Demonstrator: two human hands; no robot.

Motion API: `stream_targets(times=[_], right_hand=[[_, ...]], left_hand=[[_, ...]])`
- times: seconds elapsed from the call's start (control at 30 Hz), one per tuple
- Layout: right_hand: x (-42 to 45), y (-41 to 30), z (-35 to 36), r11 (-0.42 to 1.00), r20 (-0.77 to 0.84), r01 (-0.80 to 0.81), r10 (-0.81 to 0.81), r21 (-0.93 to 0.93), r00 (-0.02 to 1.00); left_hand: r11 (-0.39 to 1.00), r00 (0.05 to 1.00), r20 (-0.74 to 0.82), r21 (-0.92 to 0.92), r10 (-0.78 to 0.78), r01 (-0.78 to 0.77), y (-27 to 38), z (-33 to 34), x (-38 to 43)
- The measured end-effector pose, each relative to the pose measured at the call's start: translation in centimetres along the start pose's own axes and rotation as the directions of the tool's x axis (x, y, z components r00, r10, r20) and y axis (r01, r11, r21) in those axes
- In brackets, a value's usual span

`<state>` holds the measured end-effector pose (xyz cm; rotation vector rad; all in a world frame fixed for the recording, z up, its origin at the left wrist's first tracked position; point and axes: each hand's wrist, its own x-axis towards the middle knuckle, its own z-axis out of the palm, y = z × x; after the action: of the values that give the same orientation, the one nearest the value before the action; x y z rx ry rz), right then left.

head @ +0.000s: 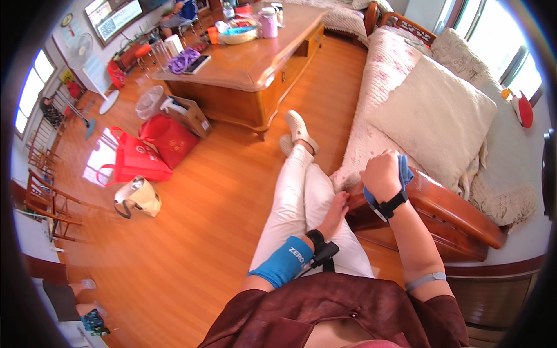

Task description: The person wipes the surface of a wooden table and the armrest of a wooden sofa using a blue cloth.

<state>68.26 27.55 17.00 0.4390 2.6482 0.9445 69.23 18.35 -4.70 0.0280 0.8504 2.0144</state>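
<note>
My right hand [380, 174] is a fist over the reddish wooden armrest [452, 209] of the sofa. A blue cloth [404, 171] shows on both sides of that hand and wrist, bunched beneath it; the fingertips are hidden. Lower and to the left, my left hand [334, 215] lies by my white-trousered thigh, its fingers reaching to the near end of the armrest, and no object shows in it. A blue sleeve [285, 261] covers the left forearm. Both wrists wear black bands.
A cushion [435, 117] lies on the quilted sofa cover. Ahead stands a wooden table [243, 65] bearing a basket, jars, purple cloth and a phone. Red bags [141, 161], a beige bag [143, 198] and a cardboard box [189, 115] are on the floor at left. People sit farther off.
</note>
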Motion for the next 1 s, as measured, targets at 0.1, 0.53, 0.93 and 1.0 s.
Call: stream_targets(times=[0.1, 0.53, 0.93, 1.0], right_hand=[[0.3, -2.9, -1.1, 0.969, 0.158, 0.127, -0.094, -0.213, 0.983], [-1.1, 2.7, 0.4, 0.888, -0.203, 0.019, 0.084, 0.459, 0.976], [-11.5, 16.6, 15.2, 0.606, -0.105, -0.225, 0.461, 0.763, 0.881], [-11.6, 17.6, 16.7, 0.754, -0.240, -0.180, 0.410, 0.631, 0.880]], left_hand=[[0.999, 1.000, -0.001, 0.043, 0.017, -0.017, -0.6, -1.4, 0.9], [0.996, 0.997, -0.024, 0.047, -0.079, 0.081, 0.1, -1.8, 0.4], [0.994, 0.996, 0.057, 0.093, -0.062, 0.056, -0.7, -3.5, 1.1], [0.996, 0.997, 0.029, 0.055, -0.068, 0.066, -1.0, -3.3, 1.1]])
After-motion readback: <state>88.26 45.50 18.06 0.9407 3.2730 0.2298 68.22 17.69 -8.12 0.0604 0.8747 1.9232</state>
